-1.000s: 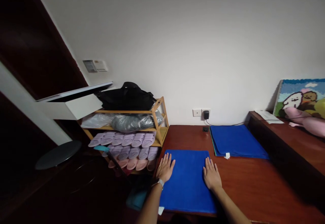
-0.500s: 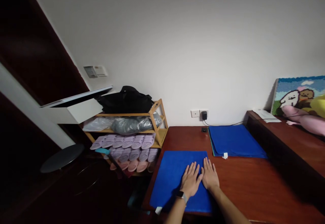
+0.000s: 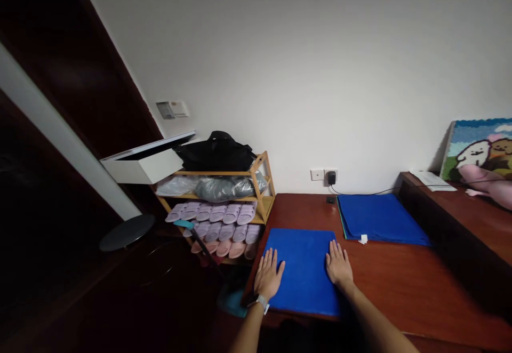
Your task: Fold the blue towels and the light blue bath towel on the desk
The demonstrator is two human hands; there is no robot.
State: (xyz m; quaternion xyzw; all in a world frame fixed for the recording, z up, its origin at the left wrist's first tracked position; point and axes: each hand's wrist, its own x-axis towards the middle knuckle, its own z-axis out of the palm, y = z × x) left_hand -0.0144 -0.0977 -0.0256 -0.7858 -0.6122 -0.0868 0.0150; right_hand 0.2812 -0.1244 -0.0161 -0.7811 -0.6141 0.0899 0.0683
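A blue folded cloth (image 3: 304,273) lies flat on the reddish-brown table (image 3: 400,283). On its left edge rests my left hand (image 3: 269,275), palm down with fingers stretched out; a watch band circles that wrist. My right hand (image 3: 339,262) lies flat along the cloth's right edge, fingers extended. Neither hand grips anything. Farther back, near the wall, is a second folded blue cloth (image 3: 378,217) with a greenish edge on its left and a white tag (image 3: 363,239) at its front.
Left of the table stands a wooden rack (image 3: 262,182) with several slippers (image 3: 218,213), plastic-wrapped items and a black bag (image 3: 218,152) on top. A black adapter (image 3: 332,177) with a cable is plugged into the wall. A raised ledge (image 3: 460,203) at right bears a pink plush toy (image 3: 490,182).
My left hand has slid left from the cloth's middle to its left edge, away from the right hand. My right hand stays at the right edge. The view has shifted slightly left.
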